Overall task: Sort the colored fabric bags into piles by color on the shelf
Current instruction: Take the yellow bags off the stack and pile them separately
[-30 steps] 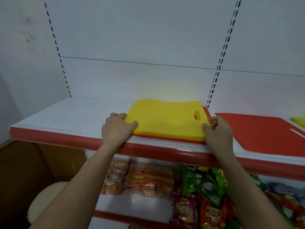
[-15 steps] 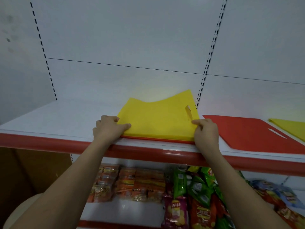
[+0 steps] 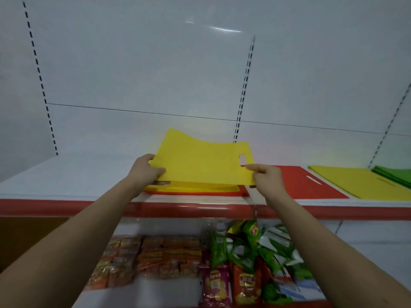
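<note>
A bag hangs between the left grip and the right grip, lifted just above a stack lying on the shelf under both. Right of the right grip three more piles lie on the shelf, side by side: one nearest, another beyond it, a third farthest. Snack packs sit on the lower shelf below the grips.

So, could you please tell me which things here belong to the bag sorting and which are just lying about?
Part of the job:
- lifted yellow bag, held by left hand and right hand
- mixed stack beneath
- red bag
- yellow pile
- green pile

Just lying about:
- snack packets on the lower shelf
</note>
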Tool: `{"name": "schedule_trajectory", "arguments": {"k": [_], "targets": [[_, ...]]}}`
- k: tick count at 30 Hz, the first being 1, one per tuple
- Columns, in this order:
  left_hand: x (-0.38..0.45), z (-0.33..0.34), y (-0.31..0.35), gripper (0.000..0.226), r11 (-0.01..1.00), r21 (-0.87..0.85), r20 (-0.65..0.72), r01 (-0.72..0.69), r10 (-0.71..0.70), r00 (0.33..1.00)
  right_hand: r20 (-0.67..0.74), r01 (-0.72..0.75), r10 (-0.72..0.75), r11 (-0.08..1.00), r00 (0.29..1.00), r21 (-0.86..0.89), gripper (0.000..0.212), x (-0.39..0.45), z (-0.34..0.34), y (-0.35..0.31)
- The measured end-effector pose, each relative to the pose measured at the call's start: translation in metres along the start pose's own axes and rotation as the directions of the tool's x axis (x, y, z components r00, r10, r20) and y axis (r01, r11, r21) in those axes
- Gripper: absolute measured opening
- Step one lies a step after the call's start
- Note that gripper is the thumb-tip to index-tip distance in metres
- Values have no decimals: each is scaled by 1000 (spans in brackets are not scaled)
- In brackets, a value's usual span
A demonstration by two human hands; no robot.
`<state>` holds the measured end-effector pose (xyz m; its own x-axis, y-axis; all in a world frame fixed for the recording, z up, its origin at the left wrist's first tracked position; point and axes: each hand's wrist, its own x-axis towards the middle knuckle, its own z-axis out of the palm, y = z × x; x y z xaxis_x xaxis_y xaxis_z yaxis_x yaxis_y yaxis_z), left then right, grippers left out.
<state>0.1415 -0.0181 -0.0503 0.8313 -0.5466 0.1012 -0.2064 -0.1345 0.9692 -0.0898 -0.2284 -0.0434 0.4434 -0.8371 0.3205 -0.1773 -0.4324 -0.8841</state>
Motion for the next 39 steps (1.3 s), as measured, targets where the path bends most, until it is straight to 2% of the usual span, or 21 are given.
{"name": "schedule_trajectory", "arguments": {"k": [3,6,8,13,20,25,31,39], "targets": [[-9,24,3,65,995,64,42,-74,71,997,8,-38,37,999,999,6,46,-11,-35,0],[-25,56,22,76,993,9,113,-119,117,987,-13,-46,46,999,999,-10,49,-19,-74,-1],[-34,79,36,72,990,-64,175,-128,137,975,-40,-54,54,998,998,-8,46,-23,-103,1],[-61,145,60,56,992,-28,256,-124,127,958,-32,-69,70,997,997,38,39,-25,-177,25],[-106,252,94,54,989,-93,325,-114,138,936,-93,-115,110,992,990,-48,42,-44,-296,55],[-132,321,112,55,988,-88,393,-125,150,907,-155,-141,140,990,978,1,43,-46,-368,89],[-148,392,120,55,989,-66,443,-136,151,884,-161,-247,264,962,951,119,47,-37,-427,136],[-126,468,106,53,989,-144,476,-33,98,874,-158,-293,307,950,938,111,48,17,-459,188]]}}
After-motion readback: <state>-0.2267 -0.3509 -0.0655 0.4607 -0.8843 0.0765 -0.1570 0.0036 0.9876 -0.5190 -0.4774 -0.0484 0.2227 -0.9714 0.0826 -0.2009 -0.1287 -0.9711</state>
